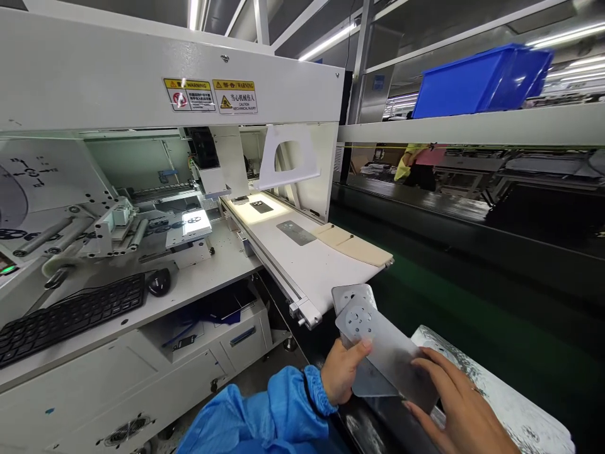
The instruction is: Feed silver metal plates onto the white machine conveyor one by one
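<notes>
My left hand [343,372], in a blue sleeve, pinches a stack of thin grey metal plates [373,340] with round holes near one end. My right hand [454,403] lies over the right end of the top plate with its fingers stretched along it. The plates sit just past the end of a white conveyor belt [307,268]. Further up the belt lies another grey plate [295,232], and a dark plate [261,206] rests under the machine's light.
A white machine [165,82] with warning labels spans the belt. A black keyboard [70,315] and mouse [159,281] sit on its shelf at left. A green conveyor [472,315] runs at right. A blue bin [482,79] stands on an upper shelf. A person [418,165] works in the distance.
</notes>
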Available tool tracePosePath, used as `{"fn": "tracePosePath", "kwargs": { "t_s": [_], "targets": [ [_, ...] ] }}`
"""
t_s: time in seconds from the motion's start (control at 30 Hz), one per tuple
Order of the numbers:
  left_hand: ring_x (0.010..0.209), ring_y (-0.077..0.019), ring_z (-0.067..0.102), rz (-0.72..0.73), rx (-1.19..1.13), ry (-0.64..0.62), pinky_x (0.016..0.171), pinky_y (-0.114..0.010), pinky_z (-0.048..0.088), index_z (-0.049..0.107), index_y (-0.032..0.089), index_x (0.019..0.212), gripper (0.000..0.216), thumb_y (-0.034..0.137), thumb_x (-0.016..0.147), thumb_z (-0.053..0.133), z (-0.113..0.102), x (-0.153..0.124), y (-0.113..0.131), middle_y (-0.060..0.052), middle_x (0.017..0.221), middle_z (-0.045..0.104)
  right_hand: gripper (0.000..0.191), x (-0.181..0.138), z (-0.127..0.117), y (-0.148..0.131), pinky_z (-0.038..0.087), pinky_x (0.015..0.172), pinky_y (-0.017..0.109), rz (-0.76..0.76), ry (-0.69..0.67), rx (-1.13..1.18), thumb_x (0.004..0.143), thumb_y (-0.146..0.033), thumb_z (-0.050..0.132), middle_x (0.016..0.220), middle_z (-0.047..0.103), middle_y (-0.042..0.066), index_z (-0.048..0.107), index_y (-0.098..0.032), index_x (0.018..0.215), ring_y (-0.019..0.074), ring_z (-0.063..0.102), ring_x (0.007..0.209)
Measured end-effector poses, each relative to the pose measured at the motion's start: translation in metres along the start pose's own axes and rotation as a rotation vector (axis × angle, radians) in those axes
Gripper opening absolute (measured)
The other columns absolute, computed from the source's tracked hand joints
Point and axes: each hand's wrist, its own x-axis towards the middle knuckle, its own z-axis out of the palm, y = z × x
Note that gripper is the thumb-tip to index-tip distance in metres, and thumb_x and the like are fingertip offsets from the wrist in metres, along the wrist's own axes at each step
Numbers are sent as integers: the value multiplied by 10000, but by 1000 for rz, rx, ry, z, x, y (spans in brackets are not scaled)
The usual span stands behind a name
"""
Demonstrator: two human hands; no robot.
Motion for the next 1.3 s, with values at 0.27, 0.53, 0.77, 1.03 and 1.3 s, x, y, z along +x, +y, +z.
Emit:
{"fn": "tracePosePath", "kwargs": {
  "t_s": [0.27, 0.53, 0.77, 1.03, 1.3],
  "targets": [
    [804, -290, 701, -143, 202, -252, 864, -491, 498, 691, 69, 951, 646, 629, 631, 730, -60, 25, -18, -139, 797, 727, 539, -8, -8, 30, 580, 767, 492, 178, 62, 12, 810, -645, 493, 1270, 584, 170, 605, -202, 1095, 368, 609, 1090],
    [756, -306, 717, -221, 103, -363, 866, -556, 493, 663, 60, 1009, 595, 558, 687, 707, -86, 36, -39, -162, 773, 734, 549, -4, -6, 37, 599, 748, 456, 241, -1, 7, 775, -669, 550, 1282, 590, 141, 636, -222, 1081, 354, 616, 1092],
    [800, -325, 715, -220, 186, -359, 857, -567, 492, 667, 65, 1008, 581, 526, 663, 745, -85, 32, -33, -185, 857, 735, 540, -8, 2, 57, 609, 754, 460, 189, -41, -16, 778, -648, 572, 1284, 602, 136, 641, -226, 1108, 354, 627, 1087],
    [803, -329, 711, -207, 219, -376, 837, -572, 486, 665, 88, 1021, 590, 532, 644, 757, -86, 33, -34, -176, 865, 733, 536, -7, 7, 62, 616, 745, 449, 180, -58, 11, 769, -643, 588, 1282, 608, 132, 649, -234, 1110, 341, 644, 1061],
    [747, -301, 706, -220, 262, -351, 783, -510, 504, 678, 86, 993, 662, 586, 571, 779, -83, 31, -31, -178, 855, 729, 549, 0, 2, 43, 614, 735, 444, 220, -10, 48, 774, -686, 535, 1279, 607, 141, 661, -235, 1061, 348, 632, 1084]
  ]
}}
